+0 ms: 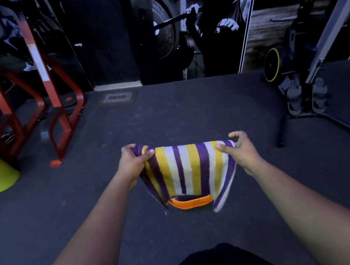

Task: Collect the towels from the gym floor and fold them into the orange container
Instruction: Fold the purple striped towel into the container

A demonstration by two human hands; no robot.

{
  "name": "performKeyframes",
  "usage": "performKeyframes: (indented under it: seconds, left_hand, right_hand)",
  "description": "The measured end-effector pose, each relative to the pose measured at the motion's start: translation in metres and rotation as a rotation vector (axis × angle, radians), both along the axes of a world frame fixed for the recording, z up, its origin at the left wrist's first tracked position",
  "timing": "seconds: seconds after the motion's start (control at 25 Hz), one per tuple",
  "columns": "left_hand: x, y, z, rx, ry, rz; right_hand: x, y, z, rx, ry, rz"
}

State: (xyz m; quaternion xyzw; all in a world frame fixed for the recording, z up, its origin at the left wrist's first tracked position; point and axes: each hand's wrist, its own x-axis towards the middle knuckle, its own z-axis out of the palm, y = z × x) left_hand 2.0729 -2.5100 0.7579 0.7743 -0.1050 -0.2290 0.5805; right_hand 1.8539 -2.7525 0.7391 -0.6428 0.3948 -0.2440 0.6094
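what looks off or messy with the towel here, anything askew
Nothing is spilled or damaged. The striped towel, held by the left hand and right hand over the orange container, hangs slightly uneven: its right edge droops lower than the left.

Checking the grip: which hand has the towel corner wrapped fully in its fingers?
The left hand: its fingers curl around the striped towel. The right hand only pinches.

The dark rubber floor (177, 113) meets a black wall with a gym mural (197, 24); a red metal frame (58, 105) stands at left.
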Motion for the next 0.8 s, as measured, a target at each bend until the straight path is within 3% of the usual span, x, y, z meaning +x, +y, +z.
performKeyframes:
  seconds: [0.08,0.2,0.28,0.44,0.64,0.8]
  left_hand:
    - [-0.004,-0.008,0.004,0.007,-0.042,0.07]
    - [0.0,-0.011,-0.003,-0.137,0.074,-0.128]
    - [0.009,-0.012,-0.001,0.06,-0.102,-0.287]
    - [0.016,-0.024,0.015,0.442,-0.499,-0.339]
    - [-0.001,-0.045,0.026,0.864,-0.741,-0.437]
    - [-0.008,-0.058,0.003,0.938,-0.861,-0.449]
  right_hand:
    - [0.003,-0.002,0.003,-0.023,-0.027,-0.022]
    - [0.001,-0.014,0.01,0.034,-0.094,0.177]
    - [-0.003,-0.027,0.008,-0.13,0.043,0.278]
    - [-0.004,-0.041,0.012,-0.473,0.294,0.326]
    - [-0.01,-0.043,0.013,-0.722,0.569,0.34]
    - [-0.016,-0.058,-0.001,-0.91,0.674,0.428]
